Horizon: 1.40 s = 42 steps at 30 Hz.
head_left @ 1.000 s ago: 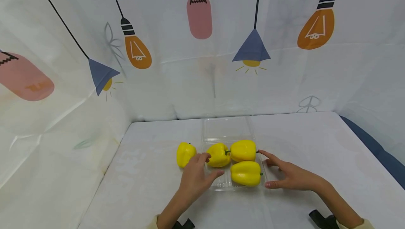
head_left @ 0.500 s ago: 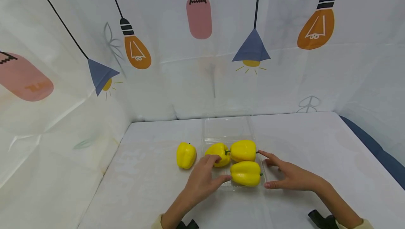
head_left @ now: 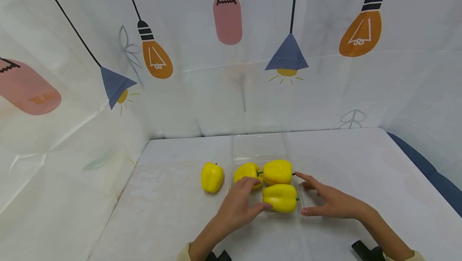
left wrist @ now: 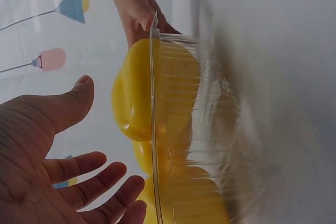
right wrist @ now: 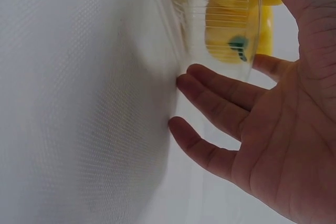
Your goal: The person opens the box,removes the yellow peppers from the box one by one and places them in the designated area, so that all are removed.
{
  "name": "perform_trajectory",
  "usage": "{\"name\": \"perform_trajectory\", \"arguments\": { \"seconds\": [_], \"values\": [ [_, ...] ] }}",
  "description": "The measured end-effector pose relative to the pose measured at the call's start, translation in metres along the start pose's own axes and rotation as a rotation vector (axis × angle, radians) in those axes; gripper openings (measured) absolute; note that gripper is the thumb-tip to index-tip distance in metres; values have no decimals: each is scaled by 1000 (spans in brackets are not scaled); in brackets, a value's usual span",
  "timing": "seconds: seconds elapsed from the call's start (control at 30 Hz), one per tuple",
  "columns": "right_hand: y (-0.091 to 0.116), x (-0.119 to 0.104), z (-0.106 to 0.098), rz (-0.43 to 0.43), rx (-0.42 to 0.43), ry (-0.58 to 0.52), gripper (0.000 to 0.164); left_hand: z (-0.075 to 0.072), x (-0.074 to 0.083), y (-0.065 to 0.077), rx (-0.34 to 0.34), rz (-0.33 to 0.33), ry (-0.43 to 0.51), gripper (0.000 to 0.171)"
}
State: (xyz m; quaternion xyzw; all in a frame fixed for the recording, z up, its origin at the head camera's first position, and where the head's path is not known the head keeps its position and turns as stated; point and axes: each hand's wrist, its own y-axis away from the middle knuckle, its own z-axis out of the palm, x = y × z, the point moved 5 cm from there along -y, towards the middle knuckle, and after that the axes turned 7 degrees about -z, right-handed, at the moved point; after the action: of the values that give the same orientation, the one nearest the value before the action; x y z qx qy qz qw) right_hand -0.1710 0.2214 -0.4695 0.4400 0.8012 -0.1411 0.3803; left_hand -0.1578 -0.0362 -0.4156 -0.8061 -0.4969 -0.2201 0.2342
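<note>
A clear plastic clamshell box stands on the table with its lid folded back. In it lie three yellow bell peppers: one at the back left, one at the back right and one at the front right. My left hand hovers at the box's front left, thumb and fingers spread, partly covering the back-left pepper. The left wrist view shows nothing in that hand. My right hand is beside the box's right wall, fingers loosely extended and index finger near a stem. Another yellow bell pepper lies outside, left of the box.
A white cloth covers the table. Behind it hangs a pale sheet printed with lamps and bulbs. Something dark blue is past the table's right edge. Black wrist gear sits near the right sleeve.
My left hand has moved right, away from the pepper outside the box, and now reaches over the box's front left. The right hand and the peppers have hardly moved.
</note>
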Motion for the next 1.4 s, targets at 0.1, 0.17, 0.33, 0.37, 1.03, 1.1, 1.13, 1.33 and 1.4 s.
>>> {"name": "perform_trajectory", "arguments": {
  "seconds": [0.1,0.17,0.33,0.37,1.03,1.1,1.13,1.33,1.4],
  "values": [
    [0,0,0,-1,0,5,93,2,3,-1,-8,20,6,61],
    [0,0,-1,0,1,11,93,3,5,-2,-11,39,10,61],
    [1,1,-2,-1,3,8,92,8,10,-5,-19,59,2,63],
    [1,1,-1,-2,2,4,92,9,10,-5,-20,57,-6,62],
    [0,0,-1,-6,-6,-6,90,27,19,-10,-40,65,-127,65],
    [0,1,-1,-5,-6,-4,90,29,18,-11,-44,70,-137,66],
    [1,1,-1,-4,-6,-4,90,29,18,-11,-48,73,-144,66],
    [1,1,0,4,-8,-3,90,33,18,-13,-60,85,-185,70],
    [1,1,0,2,-6,0,91,33,18,-13,-62,86,-198,70]
  ]
}}
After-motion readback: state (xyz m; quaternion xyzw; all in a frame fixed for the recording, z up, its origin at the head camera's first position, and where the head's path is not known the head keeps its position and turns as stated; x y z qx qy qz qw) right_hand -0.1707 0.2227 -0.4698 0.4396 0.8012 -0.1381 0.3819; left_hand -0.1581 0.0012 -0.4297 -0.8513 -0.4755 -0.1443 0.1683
